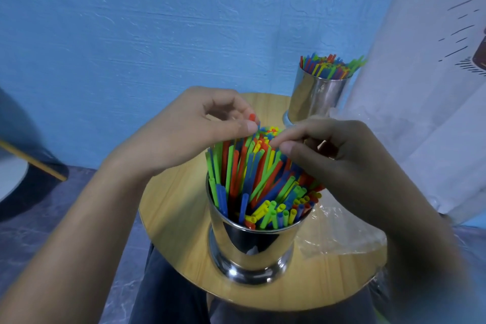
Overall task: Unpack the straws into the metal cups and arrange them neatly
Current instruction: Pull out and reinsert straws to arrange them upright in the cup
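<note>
pinching tip of one red straw (pixel 252 116) between thumb and forefinger of left hand (pixel 189 129), at top of the bundle. touching straw tops with curled right hand (pixel 328 150); can't tell whether gripping any. seeing mixed-colour straws (pixel 257 179) standing uneven, some tilted, in near metal cup (pixel 252 244) on round wooden table (pixel 171 218). spotted second metal cup (pixel 315 97) at far table edge, also full. spotted clear plastic wrapper (pixel 342 239) just right of near cup.

The metal cup (pixel 252 243) is mirror-glossy, the plastic straws (pixel 249 179) matt, the wooden table (pixel 171 205) smooth.
</note>
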Available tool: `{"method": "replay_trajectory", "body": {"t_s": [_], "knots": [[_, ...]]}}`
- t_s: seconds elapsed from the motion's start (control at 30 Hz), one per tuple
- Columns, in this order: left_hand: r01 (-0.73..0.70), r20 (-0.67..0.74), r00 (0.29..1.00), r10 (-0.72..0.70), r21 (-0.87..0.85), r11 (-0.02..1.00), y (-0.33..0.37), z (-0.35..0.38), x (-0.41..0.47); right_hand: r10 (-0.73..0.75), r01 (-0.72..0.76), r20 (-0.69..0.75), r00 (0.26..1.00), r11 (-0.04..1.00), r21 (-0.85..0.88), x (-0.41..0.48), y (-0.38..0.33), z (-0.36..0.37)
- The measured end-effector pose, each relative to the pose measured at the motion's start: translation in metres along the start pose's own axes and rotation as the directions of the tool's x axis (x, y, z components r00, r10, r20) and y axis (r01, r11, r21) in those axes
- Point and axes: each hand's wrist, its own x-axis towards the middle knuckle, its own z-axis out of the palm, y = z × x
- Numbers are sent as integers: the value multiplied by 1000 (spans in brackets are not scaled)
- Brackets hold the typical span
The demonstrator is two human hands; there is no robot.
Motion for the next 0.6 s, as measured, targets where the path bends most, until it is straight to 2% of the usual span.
{"method": "replay_trajectory", "body": {"t_s": [0.17, 0.3, 0.43, 0.6], "knots": [[-98, -158, 984, 78, -126, 987, 11, 2, 2, -6, 5, -51, 999, 1000, -24, 1, 2, 2], [-248, -408, 902, 139, -229, 941, 17, -2, 2, 1, -2, -83, 997, 1000, -18, 2, 1, 4], [-327, -564, 825, 37, -424, 845, 22, -12, 0, 21, -22, -94, 995, 1000, -18, 2, 1, 5], [-397, -637, 767, -76, -565, 723, 17, -18, -2, 23, -28, -139, 990, 999, -30, 3, 1, 8]]}}
